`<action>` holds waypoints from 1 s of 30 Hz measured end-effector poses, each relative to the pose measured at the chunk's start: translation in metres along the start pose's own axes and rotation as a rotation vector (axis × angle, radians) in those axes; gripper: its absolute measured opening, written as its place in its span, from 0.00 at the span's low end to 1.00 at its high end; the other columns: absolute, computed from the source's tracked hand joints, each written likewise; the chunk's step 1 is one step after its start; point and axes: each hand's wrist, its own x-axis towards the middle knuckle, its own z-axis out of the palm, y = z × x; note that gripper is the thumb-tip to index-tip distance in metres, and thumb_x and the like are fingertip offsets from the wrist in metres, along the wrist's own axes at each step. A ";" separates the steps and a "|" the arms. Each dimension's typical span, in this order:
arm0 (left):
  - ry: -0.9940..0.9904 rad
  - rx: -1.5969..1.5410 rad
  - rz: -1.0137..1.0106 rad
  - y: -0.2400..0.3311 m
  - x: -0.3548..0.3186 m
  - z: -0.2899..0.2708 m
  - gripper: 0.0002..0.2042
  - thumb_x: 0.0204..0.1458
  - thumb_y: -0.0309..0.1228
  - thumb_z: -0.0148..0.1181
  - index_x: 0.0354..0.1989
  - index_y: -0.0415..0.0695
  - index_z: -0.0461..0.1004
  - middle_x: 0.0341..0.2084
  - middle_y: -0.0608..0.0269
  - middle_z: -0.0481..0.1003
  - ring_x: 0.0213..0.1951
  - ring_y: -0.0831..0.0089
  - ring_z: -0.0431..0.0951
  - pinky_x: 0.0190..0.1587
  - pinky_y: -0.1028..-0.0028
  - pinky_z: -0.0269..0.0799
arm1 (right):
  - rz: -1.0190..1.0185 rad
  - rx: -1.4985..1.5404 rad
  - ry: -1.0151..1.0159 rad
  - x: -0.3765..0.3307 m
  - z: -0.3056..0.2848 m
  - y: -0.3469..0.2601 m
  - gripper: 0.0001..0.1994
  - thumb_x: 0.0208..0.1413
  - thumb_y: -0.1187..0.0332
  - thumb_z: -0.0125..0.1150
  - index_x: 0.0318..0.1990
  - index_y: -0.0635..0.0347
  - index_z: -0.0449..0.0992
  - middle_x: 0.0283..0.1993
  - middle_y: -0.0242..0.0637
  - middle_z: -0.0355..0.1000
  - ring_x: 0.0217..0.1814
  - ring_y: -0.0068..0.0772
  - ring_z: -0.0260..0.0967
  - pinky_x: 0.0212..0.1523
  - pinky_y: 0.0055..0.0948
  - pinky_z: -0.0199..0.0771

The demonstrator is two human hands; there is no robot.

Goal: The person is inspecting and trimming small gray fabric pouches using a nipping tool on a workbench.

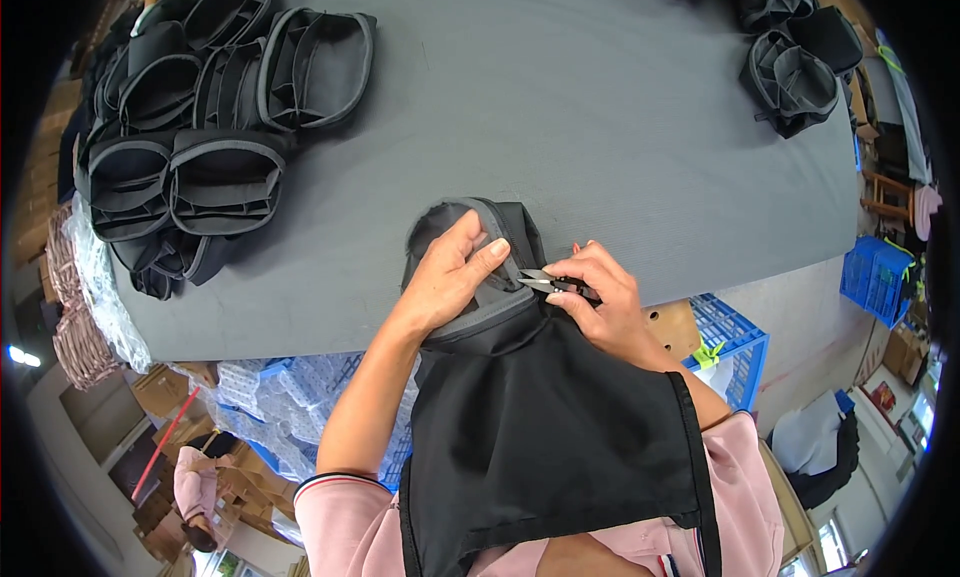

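Observation:
A black fabric pouch (523,230) with grey edge trim stands at the table's near edge, its opening facing up. My left hand (440,282) grips its rim, with the fingers reaching inside and the thumb on the trim. My right hand (603,295) is closed around small thread snips (538,278) with dark handles. The metal tips of the snips touch or nearly touch the trim at the pouch's right side. Whether a thread lies between the blades is too small to tell.
Several similar black pouches (228,182) are piled at the table's left, and more pouches (793,75) lie at the far right. A grey cloth covers the table (600,127). Blue crates (740,342) and bubble wrap (300,402) stand below its near edge. Another person (197,482) is at lower left.

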 end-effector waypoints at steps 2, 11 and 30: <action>-0.007 0.006 -0.013 0.001 0.000 0.000 0.14 0.56 0.34 0.54 0.26 0.42 0.57 0.24 0.72 0.59 0.31 0.84 0.57 0.34 0.81 0.59 | 0.012 0.028 0.015 -0.002 0.003 0.000 0.11 0.41 0.76 0.65 0.35 0.59 0.75 0.30 0.34 0.69 0.26 0.29 0.69 0.26 0.25 0.69; 0.015 0.063 0.014 0.007 -0.001 0.003 0.11 0.55 0.33 0.53 0.31 0.38 0.62 0.29 0.68 0.66 0.37 0.81 0.64 0.50 0.74 0.62 | -0.157 -0.195 0.111 -0.004 0.005 0.002 0.11 0.39 0.75 0.64 0.34 0.59 0.75 0.28 0.35 0.69 0.24 0.34 0.67 0.25 0.27 0.66; -0.222 -0.627 0.025 0.060 -0.049 -0.004 0.15 0.58 0.34 0.49 0.49 0.38 0.66 0.42 0.68 0.71 0.46 0.79 0.69 0.51 0.74 0.64 | -0.052 0.174 0.138 0.002 -0.029 -0.041 0.09 0.40 0.82 0.58 0.33 0.65 0.73 0.31 0.36 0.67 0.25 0.26 0.63 0.28 0.21 0.63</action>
